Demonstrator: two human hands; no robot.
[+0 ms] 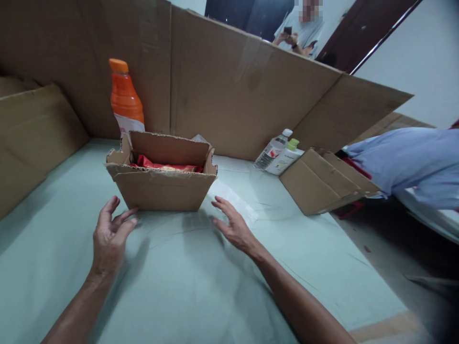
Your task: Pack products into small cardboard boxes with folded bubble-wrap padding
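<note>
A small open cardboard box [161,190] stands on the pale green sheet [186,282], with a red packet [163,166] lying inside. My left hand [109,234] hovers just off the box's near left corner, fingers spread and empty. My right hand [233,224] is stretched out at the near right corner, fingers apart, holding nothing. Neither hand touches the box. An orange bottle [125,98] stands upright right behind the box. A clear plastic wrapper [234,198] lies on the sheet by my right hand.
Tall cardboard walls [222,86] fence the back and left. Two white bottles [278,154] lie at the back right beside another cardboard box [322,184]. A blue cloth [412,162] lies far right. A person [301,28] stands behind the wall holding a phone.
</note>
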